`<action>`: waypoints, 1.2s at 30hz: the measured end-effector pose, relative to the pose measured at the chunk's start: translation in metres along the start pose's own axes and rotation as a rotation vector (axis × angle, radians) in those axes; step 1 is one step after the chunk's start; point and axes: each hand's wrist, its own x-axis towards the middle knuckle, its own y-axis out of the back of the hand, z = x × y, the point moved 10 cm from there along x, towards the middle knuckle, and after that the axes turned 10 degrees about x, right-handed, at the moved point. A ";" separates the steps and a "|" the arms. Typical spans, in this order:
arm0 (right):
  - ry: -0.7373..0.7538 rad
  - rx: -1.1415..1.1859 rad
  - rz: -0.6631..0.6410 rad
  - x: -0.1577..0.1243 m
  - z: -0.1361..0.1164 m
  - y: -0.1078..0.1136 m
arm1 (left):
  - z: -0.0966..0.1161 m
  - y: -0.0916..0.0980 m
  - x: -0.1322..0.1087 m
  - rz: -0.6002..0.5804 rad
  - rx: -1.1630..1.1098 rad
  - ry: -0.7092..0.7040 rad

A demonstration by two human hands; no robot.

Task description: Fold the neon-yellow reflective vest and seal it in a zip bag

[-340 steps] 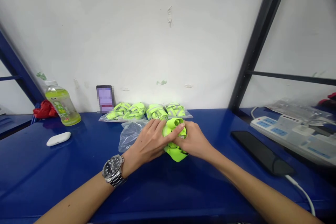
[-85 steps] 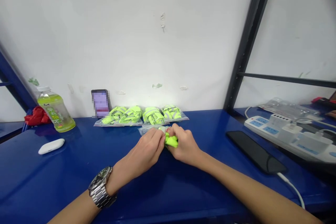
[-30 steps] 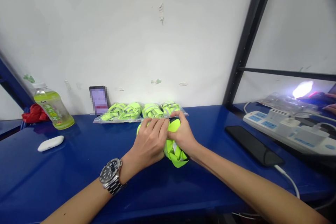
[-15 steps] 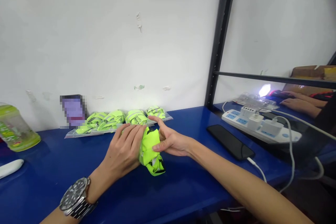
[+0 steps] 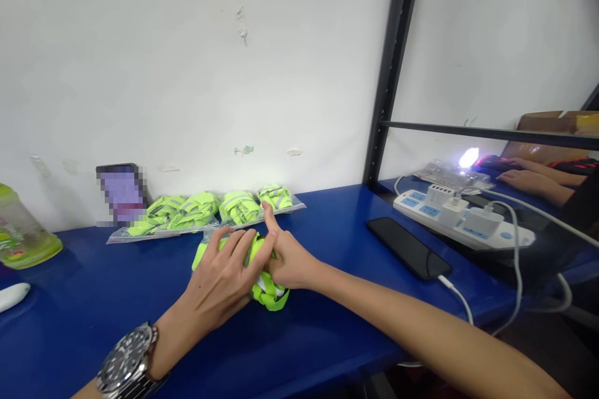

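- The neon bundle (image 5: 270,295), soft strap-like folds with pale strips, is on or just above the smooth blue worktop (image 5: 327,324), largely covered by the hands
- The left hand (image 5: 219,277) has its fingers clamped over the neon bundle, a metal watch (image 5: 125,358) on that wrist
- The right hand (image 5: 291,260) touches the neon bundle's right side, one digit raised; the rest are hidden, so I cannot tell if they grip
- Just behind the neon bundle, bagged neon cloth (image 5: 238,207) in thin clear plastic lines the wall
- Left of it: a leaning phone (image 5: 124,190), a rounded bottle (image 5: 23,240), a glossy white case (image 5: 14,296)
- Right of it: a flat black phone (image 5: 409,248), a white power strip (image 5: 412,202), a black post (image 5: 394,68)
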 end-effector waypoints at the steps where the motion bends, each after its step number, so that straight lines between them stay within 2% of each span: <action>1: 0.012 -0.047 0.019 -0.001 -0.003 0.000 | 0.001 0.001 0.001 0.016 -0.002 -0.014; 4: 0.024 -0.178 0.099 -0.002 -0.010 0.003 | 0.002 0.005 0.003 0.055 -0.022 -0.034; 7: -0.045 -0.252 0.203 -0.003 -0.010 0.009 | 0.006 0.006 0.006 0.071 -0.054 -0.050; 11: -0.096 -0.221 0.316 -0.004 -0.007 0.018 | 0.012 0.003 0.008 0.056 -0.106 -0.053; 14: -0.098 -0.179 0.326 -0.002 -0.004 0.024 | 0.012 -0.001 0.007 0.044 -0.131 -0.045; 17: -0.074 -0.087 0.286 0.002 -0.005 0.029 | 0.006 -0.006 0.006 0.029 -0.173 -0.016; 20: -0.079 0.229 0.190 0.003 -0.006 0.030 | -0.013 -0.007 0.004 0.040 -0.227 0.093; 22: -0.124 0.535 0.025 0.001 -0.008 0.021 | -0.027 -0.008 0.000 0.038 -0.230 0.172; 24: -0.151 0.756 -0.210 -0.006 -0.017 0.006 | -0.033 -0.010 -0.003 0.014 -0.254 0.187; 26: -0.146 0.810 -0.373 -0.013 -0.024 -0.003 | -0.033 -0.013 -0.005 -0.010 -0.313 0.157; 27: -0.138 0.786 -0.397 -0.014 -0.024 -0.004 | -0.032 -0.014 -0.006 -0.020 -0.341 0.147; 33: -0.124 0.526 -0.182 -0.009 -0.007 -0.001 | -0.023 -0.010 -0.006 0.000 -0.382 0.132; 36: -0.114 0.476 -0.132 -0.010 -0.003 -0.005 | -0.020 -0.001 -0.005 0.045 -0.381 0.139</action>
